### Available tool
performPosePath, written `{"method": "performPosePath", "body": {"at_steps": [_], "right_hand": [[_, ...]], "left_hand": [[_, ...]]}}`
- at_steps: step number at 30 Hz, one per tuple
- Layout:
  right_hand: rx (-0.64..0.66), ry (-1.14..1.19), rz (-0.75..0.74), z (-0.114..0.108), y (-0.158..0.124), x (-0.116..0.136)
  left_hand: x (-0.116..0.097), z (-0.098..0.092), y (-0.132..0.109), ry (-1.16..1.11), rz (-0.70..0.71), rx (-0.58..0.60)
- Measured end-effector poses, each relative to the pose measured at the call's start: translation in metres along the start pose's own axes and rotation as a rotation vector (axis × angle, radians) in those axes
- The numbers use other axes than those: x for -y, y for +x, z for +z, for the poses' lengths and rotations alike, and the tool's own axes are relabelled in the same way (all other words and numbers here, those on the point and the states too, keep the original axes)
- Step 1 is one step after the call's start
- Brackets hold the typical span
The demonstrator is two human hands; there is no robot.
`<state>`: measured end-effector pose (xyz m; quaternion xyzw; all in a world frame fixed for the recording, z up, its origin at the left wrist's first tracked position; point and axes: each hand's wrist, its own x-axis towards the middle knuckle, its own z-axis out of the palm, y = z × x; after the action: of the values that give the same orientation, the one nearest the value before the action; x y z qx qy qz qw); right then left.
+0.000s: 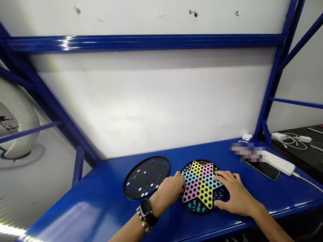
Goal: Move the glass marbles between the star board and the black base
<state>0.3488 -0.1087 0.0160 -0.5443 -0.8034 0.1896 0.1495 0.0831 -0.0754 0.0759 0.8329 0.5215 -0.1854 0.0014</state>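
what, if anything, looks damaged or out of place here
The white wall has dark, chipped-looking marks above the blue bar, odd on a mostly clean surface. No spill shows around the star board. A pixelated patch by the phone hides what lies there.

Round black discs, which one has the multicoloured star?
The right disc, between left hand and right hand: its star is yellow, pink and blue; the left disc lacks one.

Phone (265, 170) beside a long white block (281, 163) — white adapter (279, 136) on a black table (308, 155).
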Motion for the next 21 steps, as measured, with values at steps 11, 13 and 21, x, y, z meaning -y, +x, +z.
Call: {"method": "performPosePath", "body": {"at_steps": [11, 13, 21], "right_hand": [[-0.011, 0.045, 0.004, 0.003, 0.001, -0.001], [-0.007, 0.052, 0.003, 0.003, 0.001, -0.001], [-0.011, 0.059, -0.005, 0.003, 0.000, -0.002]], "left_hand": [[0.005, 0.003, 0.004, -0.136, -0.065, -0.020], [0.010, 0.001, 0.002, -0.161, -0.062, -0.024], [0.005, 0.004, -0.003, -0.142, 0.075, -0.087]]}}
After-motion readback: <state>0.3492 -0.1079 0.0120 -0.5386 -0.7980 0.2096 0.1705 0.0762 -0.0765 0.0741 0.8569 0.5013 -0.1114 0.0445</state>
